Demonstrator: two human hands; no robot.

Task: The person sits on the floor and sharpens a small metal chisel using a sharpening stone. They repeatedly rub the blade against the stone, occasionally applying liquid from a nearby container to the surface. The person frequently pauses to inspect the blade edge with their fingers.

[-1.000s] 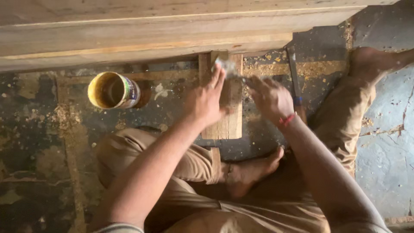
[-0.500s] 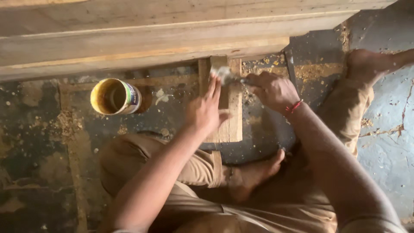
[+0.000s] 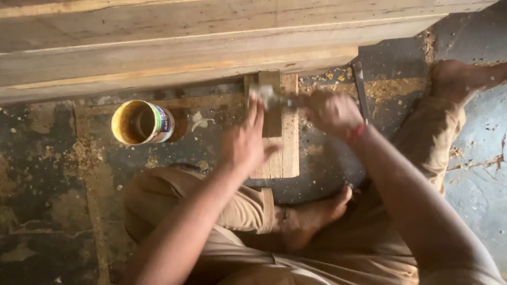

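Head view shows the left hand (image 3: 244, 141) pressing flat, fingers spread, on a small wooden block (image 3: 275, 153) that lies on the dusty floor (image 3: 47, 174) against the far timber frame (image 3: 174, 47). Just right of it, the right hand (image 3: 331, 112) is closed around a blurred pale tool (image 3: 266, 95) whose tip sits over the block's far end. An open tin can (image 3: 141, 122) of yellowish paste stands well left; how much of the block is coated cannot be told, so the work looks midway at best.
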